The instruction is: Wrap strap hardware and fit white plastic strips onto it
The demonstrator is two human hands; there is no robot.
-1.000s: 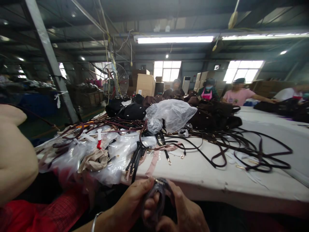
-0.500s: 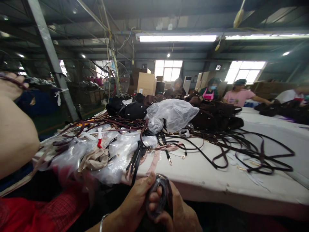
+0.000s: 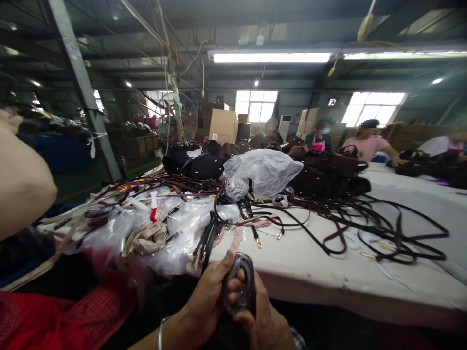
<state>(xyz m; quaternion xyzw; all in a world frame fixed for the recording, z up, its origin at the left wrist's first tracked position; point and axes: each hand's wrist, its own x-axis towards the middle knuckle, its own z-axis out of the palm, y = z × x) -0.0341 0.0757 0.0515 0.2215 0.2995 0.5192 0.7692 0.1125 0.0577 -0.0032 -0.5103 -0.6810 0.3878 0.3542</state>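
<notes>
Between my hands, over the near edge of the table, is a dark coiled strap [image 3: 247,267] with a glossy look like clear plastic wrapped round it. My left hand [image 3: 208,297] grips the coil's left side, thumb on top and fingertips showing through the ring's opening. On the opposite side my right hand [image 3: 269,315] presses its fingers against the coil's lower right. Just beyond lie short black straps with metal clasps [image 3: 208,238] and a pale pink strip [image 3: 236,239]. Long dark straps [image 3: 330,243] spread in loops across the white table [image 3: 310,272].
Clear plastic bags [image 3: 109,243] and a crumpled beige cloth [image 3: 148,238] lie at left. Dark bags [image 3: 321,177] and a filled plastic bag [image 3: 264,170] are heaped behind. Another person's arm [image 3: 22,189] enters at far left. Co-workers [image 3: 368,143] stand across the table.
The coil has risen slightly and turned, its ring now facing me more fully, with both hands still on it. The neighbouring person's arm at far left has moved slightly left and up.
</notes>
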